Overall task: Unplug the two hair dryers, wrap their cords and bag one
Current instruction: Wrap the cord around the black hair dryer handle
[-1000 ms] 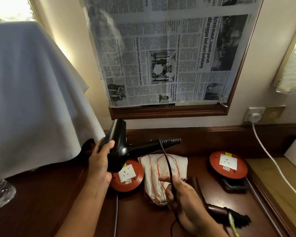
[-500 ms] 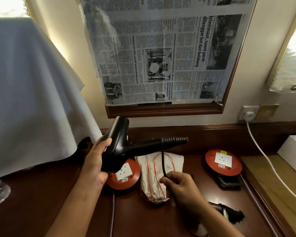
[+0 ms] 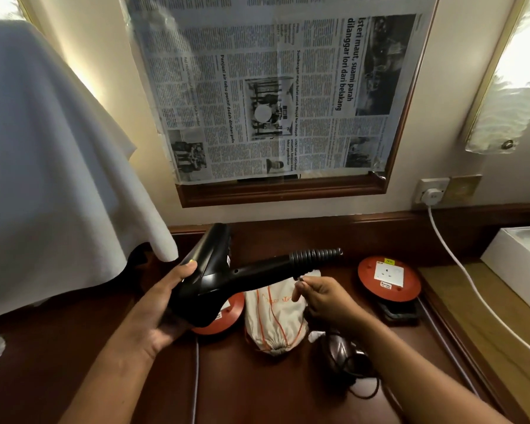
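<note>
Room: we are looking down at a dark wooden desk [image 3: 74, 362] against a wall, with a newspaper [image 3: 273, 87] taped over a framed mirror and a white cloth [image 3: 58, 148] hanging at the left.
Dryer spot: we are holding the black hair dryer [image 3: 224, 283] up in the air, above an orange socket disc [image 3: 224, 319] and the drawstring bag [image 3: 274, 319].
Left hand: our left hand [image 3: 162, 304] is curling round the fat body of the black dryer and holding it.
Right hand: our right hand [image 3: 325, 296] is pinching the thin cord [image 3: 299, 278] just under the ribbed end of the handle.
Which way: the handle is lying almost flat, running left to right, with its ribbed end pointing right; the fat body is pointing up and back toward the wall.
Other dryer: the brown hair dryer [image 3: 340, 353] is lying on the desk under our right arm, with loose black cord beside it.
What could go wrong: we think pulling hard so close to the ribbed end could bend or hurt the cord there.
Also: the cord could slip from our pinch and the loops could come out loose.
Also: the two cords could be getting tangled, since the brown dryer's cord is lying right below.
</note>
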Demonstrator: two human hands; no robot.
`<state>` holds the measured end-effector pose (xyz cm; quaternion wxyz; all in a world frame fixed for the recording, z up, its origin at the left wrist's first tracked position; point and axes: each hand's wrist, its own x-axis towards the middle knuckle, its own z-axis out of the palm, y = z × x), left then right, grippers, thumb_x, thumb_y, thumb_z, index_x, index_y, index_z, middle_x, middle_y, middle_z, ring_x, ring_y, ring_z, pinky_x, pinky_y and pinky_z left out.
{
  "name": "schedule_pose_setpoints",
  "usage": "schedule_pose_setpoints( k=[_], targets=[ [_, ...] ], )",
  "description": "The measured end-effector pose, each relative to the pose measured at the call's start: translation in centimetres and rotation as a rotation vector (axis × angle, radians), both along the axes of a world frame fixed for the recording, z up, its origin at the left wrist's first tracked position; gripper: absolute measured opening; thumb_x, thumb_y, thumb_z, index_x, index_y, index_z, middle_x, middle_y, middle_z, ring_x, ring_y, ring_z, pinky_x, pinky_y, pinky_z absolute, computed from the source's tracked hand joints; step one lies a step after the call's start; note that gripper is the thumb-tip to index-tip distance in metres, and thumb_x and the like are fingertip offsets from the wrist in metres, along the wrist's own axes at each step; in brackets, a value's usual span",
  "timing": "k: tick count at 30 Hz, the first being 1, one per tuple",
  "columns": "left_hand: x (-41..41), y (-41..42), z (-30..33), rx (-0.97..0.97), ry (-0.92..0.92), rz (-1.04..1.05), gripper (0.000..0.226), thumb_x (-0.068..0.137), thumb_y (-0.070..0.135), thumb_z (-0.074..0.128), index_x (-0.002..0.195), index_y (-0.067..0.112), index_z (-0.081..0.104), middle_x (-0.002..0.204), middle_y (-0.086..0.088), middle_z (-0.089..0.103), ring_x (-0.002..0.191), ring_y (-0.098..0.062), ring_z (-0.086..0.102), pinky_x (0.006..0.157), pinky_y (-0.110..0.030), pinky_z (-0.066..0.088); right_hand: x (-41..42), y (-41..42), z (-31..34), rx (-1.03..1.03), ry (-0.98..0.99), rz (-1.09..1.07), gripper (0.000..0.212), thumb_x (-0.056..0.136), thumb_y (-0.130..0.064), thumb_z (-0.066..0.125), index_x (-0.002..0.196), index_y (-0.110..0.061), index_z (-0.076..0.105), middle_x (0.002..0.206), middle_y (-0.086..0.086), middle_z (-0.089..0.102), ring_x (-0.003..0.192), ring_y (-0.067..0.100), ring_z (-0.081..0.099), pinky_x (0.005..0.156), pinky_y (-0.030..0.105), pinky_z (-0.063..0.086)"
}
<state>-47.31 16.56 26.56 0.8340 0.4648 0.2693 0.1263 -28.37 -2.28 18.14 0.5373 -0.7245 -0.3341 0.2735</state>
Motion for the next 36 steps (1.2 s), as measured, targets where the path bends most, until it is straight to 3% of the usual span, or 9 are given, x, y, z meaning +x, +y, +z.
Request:
schedule_pose_setpoints(
  k=[5, 11, 14, 17, 20, 22, 28, 32, 36],
  targets=[
    [-0.4, 0.0, -0.4, 0.051, 0.027, -0.056, 0.037, 0.082, 0.027, 0.054, 0.109, 0.003, 0.06, 0.077, -0.02, 0.071, 0.059, -0.027, 0.069, 0.049, -0.032, 0.058, 1.8, -0.4, 1.4, -0.185, -0.179, 0.029, 0.03, 0.095, -0.017, 0.053, 0.067, -0.022, 0.063, 0.047, -0.011, 0.049, 0.049, 0.006, 0.043, 0.053, 0.026, 0.038],
    [-0.2, 0.6, -0.2, 0.076, 0.15, -0.112, 0.053, 0.076, 0.032, 0.06, 0.122, 0.006, 0.056, 0.081, -0.021, 0.07, 0.061, -0.028, 0.068, 0.052, -0.032, 0.057, 3.6, -0.7, 4.4, -0.3, -0.317, 0.195, 0.042, 0.085, 0.004, 0.056, 0.067, -0.034, 0.057, 0.066, -0.015, 0.06, 0.063, -0.006, 0.057, 0.063, 0.016, 0.043],
    [-0.2, 0.7, 0.2, 0.121, 0.126, -0.198, 0.084, 0.047, 0.038, 0.089, 0.122, 0.017, 0.057, 0.088, -0.022, 0.071, 0.067, -0.031, 0.069, 0.052, -0.035, 0.058, 5.1, -0.2, 5.4, -0.451, -0.448, 0.303, 0.041, 0.088, -0.01, 0.063, 0.062, -0.041, 0.058, 0.065, -0.017, 0.06, 0.069, 0.0, 0.058, 0.069, 0.021, 0.045],
    [-0.3, 0.8, 0.2, 0.11, 0.097, -0.257, 0.102, 0.021, 0.034, 0.096, 0.115, 0.019, 0.061, 0.093, -0.022, 0.071, 0.071, -0.031, 0.071, 0.052, -0.034, 0.058, 5.3, 0.1, 6.6, -0.57, -0.554, 0.345, 0.04, 0.093, -0.03, 0.058, 0.054, -0.042, 0.058, 0.058, -0.021, 0.059, 0.062, -0.007, 0.054, 0.066, 0.019, 0.041],
    [-0.2, 1.1, -0.2, 0.096, 0.098, -0.279, 0.1, 0.027, 0.032, 0.096, 0.121, 0.022, 0.061, 0.102, -0.025, 0.069, 0.076, -0.033, 0.07, 0.055, -0.036, 0.058, 4.9, 0.5, 7.7, -0.657, -0.595, 0.396, 0.026, 0.087, -0.047, 0.059, 0.069, -0.033, 0.071, 0.069, -0.006, 0.067, 0.064, 0.004, 0.055, 0.065, 0.029, 0.043],
    [-0.1, 1.4, -0.5, 0.111, 0.09, -0.273, 0.099, 0.031, 0.032, 0.095, 0.123, 0.026, 0.061, 0.108, -0.025, 0.068, 0.081, -0.034, 0.07, 0.056, -0.037, 0.057, 4.8, 0.8, 8.5, -0.682, -0.644, 0.39, 0.037, 0.084, -0.053, 0.059, 0.079, -0.02, 0.074, 0.077, 0.005, 0.069, 0.07, 0.015, 0.058, 0.067, 0.033, 0.046],
    [0.0, 2.2, -1.2, 0.185, 0.095, -0.279, 0.095, 0.039, 0.038, 0.09, 0.128, 0.036, 0.056, 0.123, -0.025, 0.059, 0.094, -0.038, 0.066, 0.064, -0.045, 0.056, 4.6, 1.2, 11.9, -0.594, -0.678, 0.475, 0.021, 0.093, -0.035, 0.055, 0.088, -0.019, 0.068, 0.082, -0.009, 0.063, 0.076, 0.001, 0.055, 0.073, 0.021, 0.041],
    [0.5, 2.6, -1.7, 0.249, 0.099, -0.25, 0.084, 0.042, 0.042, 0.087, 0.121, 0.045, 0.058, 0.123, -0.017, 0.061, 0.103, -0.04, 0.064, 0.071, -0.049, 0.056, 4.5, 1.3, 13.3, -0.591, -0.738, 0.497, 0.015, 0.093, -0.029, 0.056, 0.095, -0.017, 0.066, 0.09, -0.006, 0.062, 0.084, 0.005, 0.056, 0.076, 0.022, 0.042],
    [1.1, 1.8, -1.6, 0.288, 0.086, -0.134, 0.066, 0.054, 0.031, 0.08, 0.116, 0.042, 0.058, 0.112, -0.015, 0.064, 0.083, -0.028, 0.071, 0.055, -0.035, 0.056, 3.9, 1.6, 13.7, -0.625, -0.73, 0.473, 0.022, 0.097, -0.029, 0.049, 0.093, -0.016, 0.066, 0.098, -0.002, 0.061, 0.092, 0.012, 0.055, 0.077, 0.019, 0.04]
  ],
)
